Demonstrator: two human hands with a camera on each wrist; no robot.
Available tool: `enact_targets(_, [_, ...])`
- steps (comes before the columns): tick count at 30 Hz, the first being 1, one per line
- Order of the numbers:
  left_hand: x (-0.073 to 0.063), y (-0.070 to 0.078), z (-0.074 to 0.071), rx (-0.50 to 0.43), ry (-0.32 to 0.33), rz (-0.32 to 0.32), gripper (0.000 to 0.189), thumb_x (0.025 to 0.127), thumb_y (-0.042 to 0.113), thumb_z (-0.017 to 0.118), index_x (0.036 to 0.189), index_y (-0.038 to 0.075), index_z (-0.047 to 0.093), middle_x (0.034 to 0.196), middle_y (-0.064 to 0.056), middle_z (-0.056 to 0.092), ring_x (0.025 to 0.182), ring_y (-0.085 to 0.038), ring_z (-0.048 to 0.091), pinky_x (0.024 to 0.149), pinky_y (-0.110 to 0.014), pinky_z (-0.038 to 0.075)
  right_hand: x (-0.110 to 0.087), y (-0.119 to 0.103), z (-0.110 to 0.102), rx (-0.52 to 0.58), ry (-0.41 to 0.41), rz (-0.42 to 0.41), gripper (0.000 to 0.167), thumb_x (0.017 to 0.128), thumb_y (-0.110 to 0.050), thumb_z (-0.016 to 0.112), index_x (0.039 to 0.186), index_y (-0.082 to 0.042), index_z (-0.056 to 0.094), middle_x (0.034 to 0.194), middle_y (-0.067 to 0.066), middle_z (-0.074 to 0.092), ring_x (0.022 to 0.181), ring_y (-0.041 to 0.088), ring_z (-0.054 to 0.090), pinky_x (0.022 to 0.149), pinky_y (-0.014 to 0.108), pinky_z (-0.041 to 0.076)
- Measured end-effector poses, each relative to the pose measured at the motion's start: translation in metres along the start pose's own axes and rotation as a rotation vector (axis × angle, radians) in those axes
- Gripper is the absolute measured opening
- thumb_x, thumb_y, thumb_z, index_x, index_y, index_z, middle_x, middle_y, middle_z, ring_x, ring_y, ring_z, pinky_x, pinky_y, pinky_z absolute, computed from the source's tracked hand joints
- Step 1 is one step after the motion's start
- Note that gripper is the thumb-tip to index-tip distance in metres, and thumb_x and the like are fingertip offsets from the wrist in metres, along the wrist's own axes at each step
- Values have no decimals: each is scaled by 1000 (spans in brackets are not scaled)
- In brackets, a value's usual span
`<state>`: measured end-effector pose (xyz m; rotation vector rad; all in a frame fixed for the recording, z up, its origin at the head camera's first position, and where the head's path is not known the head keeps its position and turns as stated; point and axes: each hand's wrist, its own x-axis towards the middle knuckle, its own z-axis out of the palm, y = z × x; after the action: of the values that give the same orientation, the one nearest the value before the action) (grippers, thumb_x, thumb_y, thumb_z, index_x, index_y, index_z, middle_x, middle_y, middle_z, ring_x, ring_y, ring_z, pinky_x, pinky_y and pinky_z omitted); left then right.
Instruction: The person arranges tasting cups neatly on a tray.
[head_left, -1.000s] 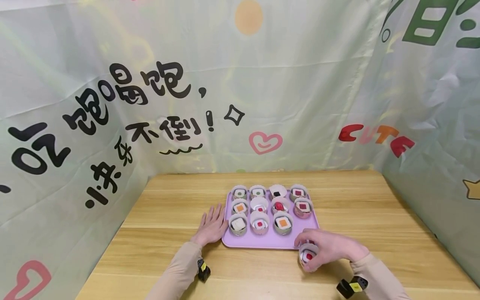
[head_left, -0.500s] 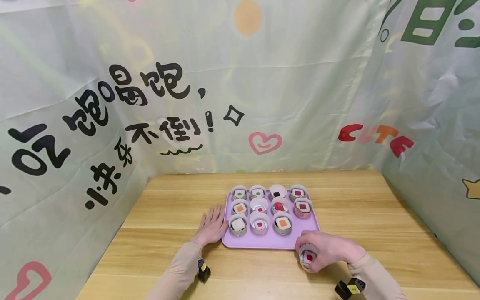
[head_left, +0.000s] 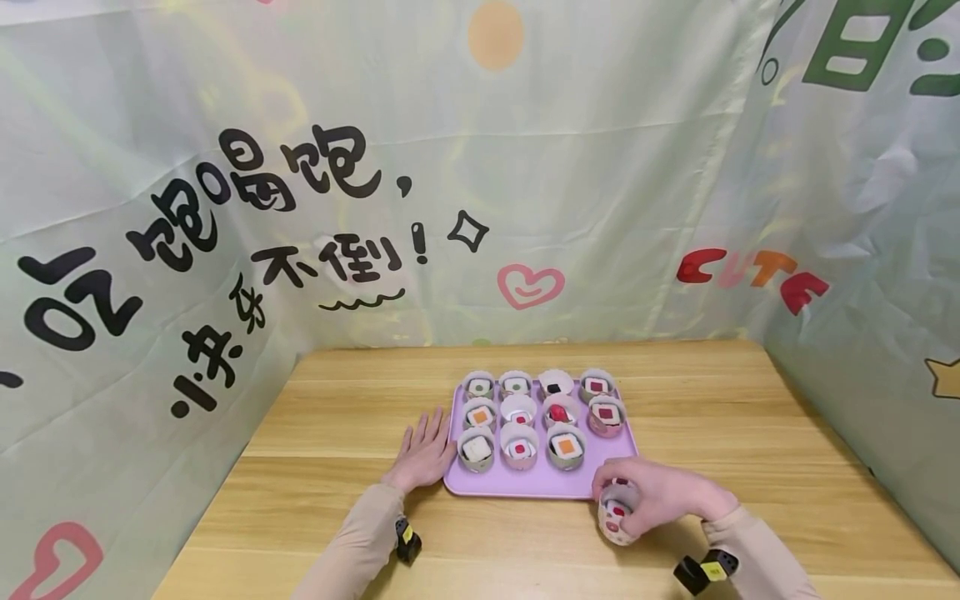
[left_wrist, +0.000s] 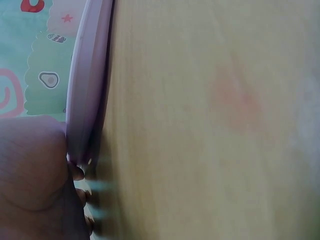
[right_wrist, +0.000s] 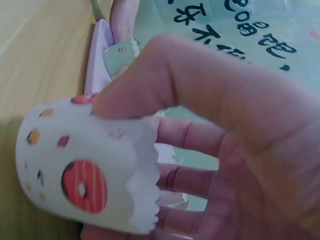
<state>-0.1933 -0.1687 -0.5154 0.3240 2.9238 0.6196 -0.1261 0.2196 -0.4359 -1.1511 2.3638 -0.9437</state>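
My right hand [head_left: 660, 492] grips a white paper baking cup [right_wrist: 75, 165] printed with red doughnuts, just off the tray's front right corner. In the right wrist view the thumb presses its side, with the other fingers around the far side. Inside the cup lies a small white piece with a red centre [head_left: 618, 510]. My left hand [head_left: 424, 457] lies with straight fingers along the left edge of the purple tray [head_left: 525, 485]. On the tray stand several paper cups, such as one with an orange-centred square [head_left: 566, 447], in rows.
The tray's front right part [head_left: 600, 454] is bare. The wooden table [head_left: 337, 467] runs back to a printed cloth backdrop [head_left: 600, 208], which also encloses both sides. A wrist camera [head_left: 705, 572] sits on the right sleeve, another [head_left: 407, 540] on the left.
The held cup has turned in my right hand, so its printed side now shows more in the head view. The left hand and tray have stayed in place.
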Motion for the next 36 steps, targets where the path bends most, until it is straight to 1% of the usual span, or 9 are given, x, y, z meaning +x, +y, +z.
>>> enact_targets(2, [-1, 1, -2, -3, -3, 1, 62, 106, 38, 29, 162, 13, 19, 171, -12, 10, 158, -38, 3, 127, -60, 0, -1, 3, -2, 15, 20, -53, 39, 73, -6, 78, 107, -12, 61, 103, -1, 67, 95, 4, 57, 81, 22, 50])
enact_targets(5, [-1, 2, -2, -3, -8, -2, 63, 106, 38, 29, 162, 12, 18, 171, -12, 10, 159, -38, 3, 127, -60, 0, -2, 8, -4, 44, 44, -86, 37, 75, -4, 76, 109, -12, 62, 104, 1, 67, 96, 6, 59, 81, 23, 51])
enact_targets(9, [0, 0, 1, -5, -3, -1, 61, 107, 37, 29, 162, 12, 20, 171, -11, 10, 159, -37, 3, 127, -60, 1, -2, 12, -6, 107, 61, -71, 37, 77, -2, 74, 111, -11, 62, 105, 5, 67, 94, 5, 60, 75, 24, 54])
enact_targets(13, [1, -1, 2, -10, 3, 5, 61, 107, 37, 31, 161, 12, 22, 171, -12, 12, 158, -38, 4, 127, -61, 1, -3, 15, -7, 116, 101, -47, 37, 77, -3, 74, 111, -10, 61, 103, 7, 67, 91, 1, 60, 70, 24, 55])
enact_targets(18, [2, -2, 3, -3, 6, 6, 61, 106, 36, 31, 161, 12, 23, 171, -12, 12, 158, -38, 5, 127, -61, 2, -4, 21, -8, 58, 179, 14, 38, 75, -4, 74, 110, -15, 62, 104, 2, 65, 93, 4, 58, 72, 23, 53])
enact_targets(23, [0, 1, 0, -3, 1, 2, 61, 106, 35, 31, 161, 11, 22, 171, -12, 11, 158, -38, 5, 127, -60, 2, -3, 26, -8, -77, 291, 84, 36, 76, -10, 75, 109, -16, 63, 108, 0, 66, 97, 8, 58, 77, 24, 52])
enact_targets(26, [-4, 4, -4, -16, -3, 9, 61, 106, 35, 30, 161, 9, 22, 171, -14, 12, 158, -40, 5, 127, -61, 2, -1, 27, -8, -162, 368, 141, 38, 76, -16, 78, 111, -14, 65, 113, 3, 68, 101, 12, 61, 84, 29, 54])
enact_targets(29, [-7, 8, -8, -29, -12, 17, 62, 105, 35, 30, 161, 7, 21, 170, -17, 12, 157, -42, 5, 126, -63, 1, 1, 27, -7, -202, 420, 187, 42, 75, -20, 81, 113, -10, 66, 114, 6, 69, 105, 21, 64, 89, 37, 55])
enact_targets(36, [-9, 10, -9, -28, -2, 19, 62, 106, 35, 29, 161, 8, 20, 170, -17, 12, 157, -42, 5, 126, -63, 1, 5, 28, -3, -280, 490, 226, 47, 72, -21, 84, 114, -7, 66, 113, 11, 70, 105, 32, 66, 91, 53, 55])
